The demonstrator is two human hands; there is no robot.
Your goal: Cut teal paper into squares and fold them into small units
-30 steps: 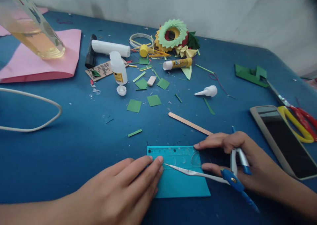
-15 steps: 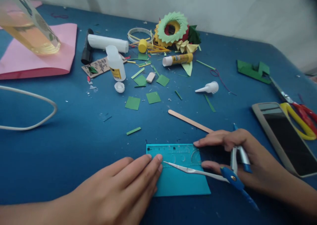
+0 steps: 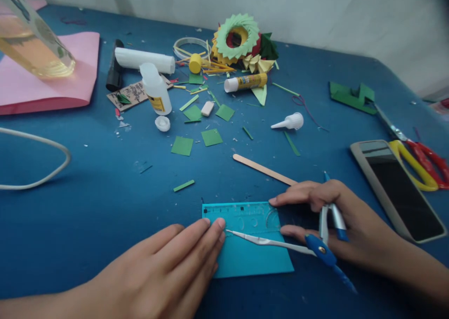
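Observation:
A bright blue paper rectangle lies at the front of the table, with a clear plastic ruler across its upper half. My left hand rests flat over the left side of both, fingers stretched out. At the other end, my right hand holds a drawing compass with white legs and a blue hinge, a pen-like piece fixed in one leg. Its pointed leg reaches left over the paper, near my left fingertips. The thumb and forefinger of my right hand touch the ruler's right end.
Beyond the paper lie a wooden craft stick, green paper squares, a glue bottle, its white nozzle and a glue stick. A phone and scissors are at right. A folded paper ring stands behind.
The whole view has shifted slightly, so things appear a little farther left. Both hands, the ruler and the compass keep about the same places on the paper.

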